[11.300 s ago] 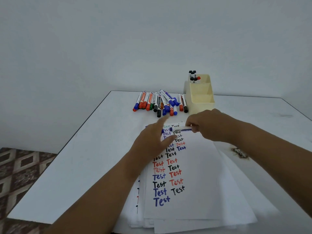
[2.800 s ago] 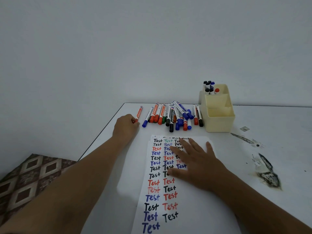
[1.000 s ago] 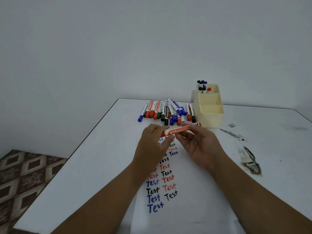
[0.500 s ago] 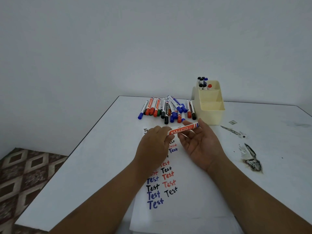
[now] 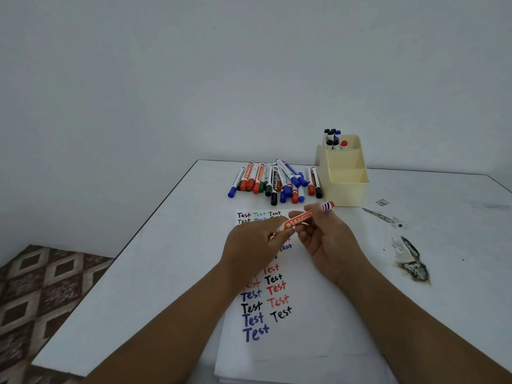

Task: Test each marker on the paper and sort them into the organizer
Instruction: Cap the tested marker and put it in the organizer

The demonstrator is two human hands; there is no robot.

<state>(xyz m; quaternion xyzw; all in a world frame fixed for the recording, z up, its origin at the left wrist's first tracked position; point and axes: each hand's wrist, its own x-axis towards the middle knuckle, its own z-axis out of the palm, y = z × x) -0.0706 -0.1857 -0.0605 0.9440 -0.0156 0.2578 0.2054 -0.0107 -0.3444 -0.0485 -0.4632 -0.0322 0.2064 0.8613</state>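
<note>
The red whiteboard marker (image 5: pixel 300 219) had tilted up between both hands, left hand (image 5: pixel 256 245) pinching its cap, right hand (image 5: pixel 325 239) gripping the barrel; a jerky pull could smear ink.

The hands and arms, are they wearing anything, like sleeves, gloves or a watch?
No. The left hand and right hand are bare, with no gloves, and I see no rings. Both forearms are bare too: no sleeves, watch or bracelet up to the picture's bottom edge.

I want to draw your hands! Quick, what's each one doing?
Left hand: gripping the red marker at its cap end.
Right hand: holding the same marker's barrel.
</note>
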